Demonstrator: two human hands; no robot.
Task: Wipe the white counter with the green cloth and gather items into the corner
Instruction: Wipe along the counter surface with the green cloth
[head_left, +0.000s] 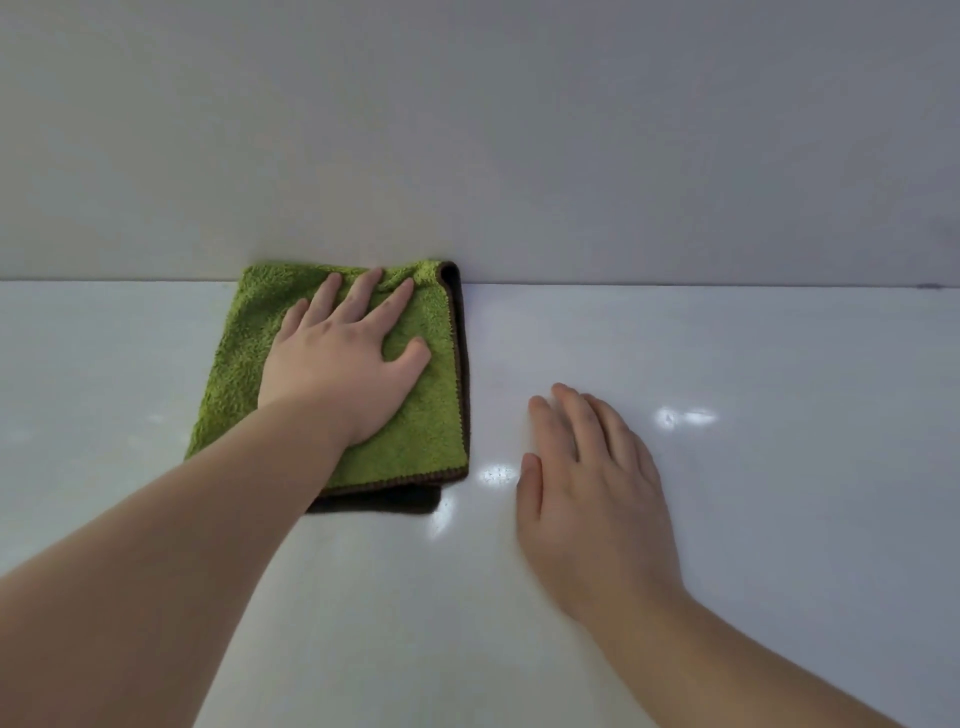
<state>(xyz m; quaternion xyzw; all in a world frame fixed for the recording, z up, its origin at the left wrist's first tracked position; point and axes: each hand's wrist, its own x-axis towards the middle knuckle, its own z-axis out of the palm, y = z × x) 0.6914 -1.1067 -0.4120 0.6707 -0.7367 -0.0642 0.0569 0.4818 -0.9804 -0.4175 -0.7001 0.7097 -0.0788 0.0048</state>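
Observation:
A folded green cloth (234, 364) with a dark brown edge and underside lies on the glossy white counter (753, 493), its far edge touching the wall. My left hand (343, 353) presses flat on the cloth with fingers spread and straight. My right hand (592, 488) rests palm down on the bare counter just right of the cloth, fingers straight and close together, holding nothing. Both forearms reach in from the bottom of the view.
A plain grey-white wall (519, 130) rises straight from the counter's back edge. Bright light spots reflect on the counter near my right hand. A small dark mark (930, 286) sits on the seam at the far right.

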